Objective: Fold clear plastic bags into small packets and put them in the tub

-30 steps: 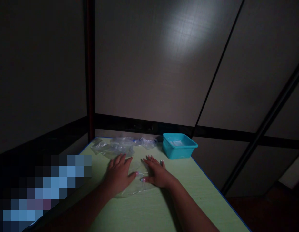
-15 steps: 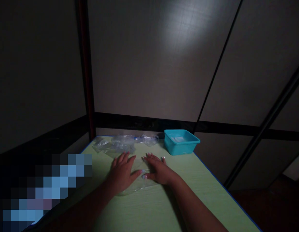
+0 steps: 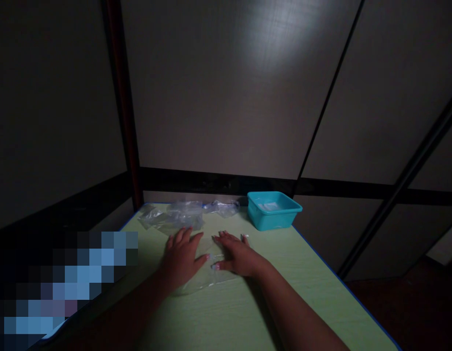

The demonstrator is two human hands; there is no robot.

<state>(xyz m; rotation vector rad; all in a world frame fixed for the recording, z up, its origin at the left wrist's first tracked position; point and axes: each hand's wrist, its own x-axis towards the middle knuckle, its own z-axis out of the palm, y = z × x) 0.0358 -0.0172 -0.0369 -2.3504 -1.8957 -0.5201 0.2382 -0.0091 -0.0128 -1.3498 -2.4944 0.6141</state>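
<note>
A clear plastic bag (image 3: 211,278) lies flat on the pale green table (image 3: 211,321), partly covered by both hands. My left hand (image 3: 182,256) rests palm down on its left side, fingers spread, thumb pointing inward. On the right part of the bag my right hand (image 3: 238,256) also lies palm down with its fingers stretched out. The two thumbs are close together but apart. Beyond my left hand are several crumpled clear plastic bags (image 3: 185,214), and another clear bag (image 3: 223,208) with a bluish edge lies beside them.
At the table's back right corner stands a turquoise plastic basket (image 3: 275,219) with something white inside. Dark-banded cabinet panels (image 3: 218,122) rise right behind the table. A blurred, pixelated patch hides the lower left. The room is dim.
My left hand has shifted slightly left across the bag, and the gap between the thumbs is a little wider. The view has tilted slightly; the basket and other bags stay put.
</note>
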